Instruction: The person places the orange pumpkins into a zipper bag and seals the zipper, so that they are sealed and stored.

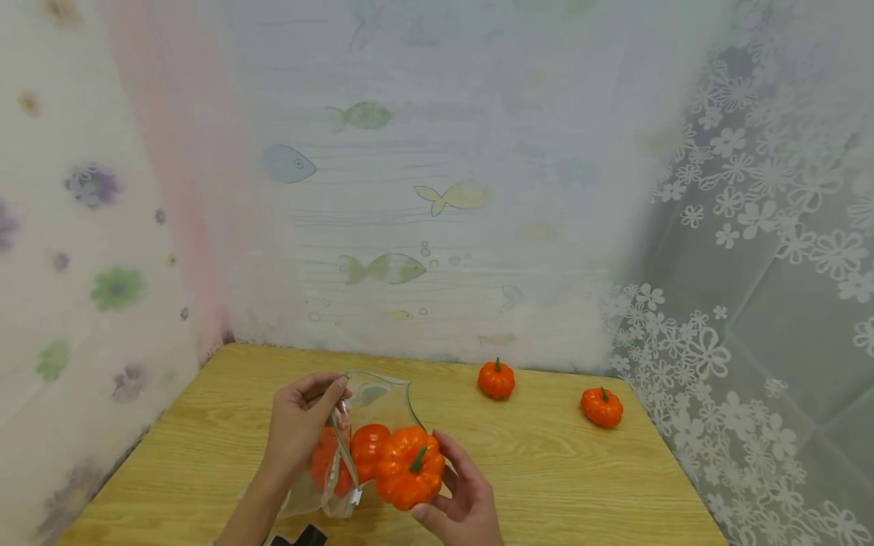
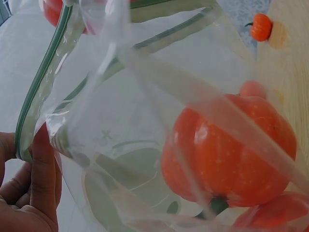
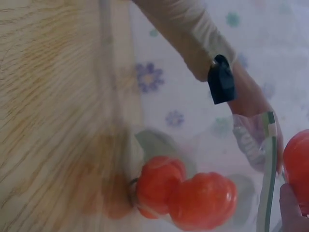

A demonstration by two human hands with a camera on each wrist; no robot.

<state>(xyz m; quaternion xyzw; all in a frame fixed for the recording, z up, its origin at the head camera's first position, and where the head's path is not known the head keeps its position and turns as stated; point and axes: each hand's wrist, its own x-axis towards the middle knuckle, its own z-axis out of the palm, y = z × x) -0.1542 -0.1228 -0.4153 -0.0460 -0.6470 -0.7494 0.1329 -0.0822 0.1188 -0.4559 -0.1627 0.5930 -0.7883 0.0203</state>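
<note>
Orange pumpkins (image 1: 410, 468) with green stems, clear bag (image 1: 372, 409) with green zip edge, light wood-grain counter (image 1: 546, 470), pastel fish-print curtain (image 1: 410, 189), white flower lace (image 1: 751, 227).

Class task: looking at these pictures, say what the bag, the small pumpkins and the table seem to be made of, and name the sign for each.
Bag: thin clear plastic film, glossy; pumpkins show through it, and it has a green zip strip.
Pumpkin in the right hand: probably moulded plastic or foam, given its even orange and smooth ribs.
Table: wood or wood-look laminate, with visible grain.

two pumpkins (image 3: 186, 193) – seemingly inside clear bag (image 3: 251, 145).
</note>
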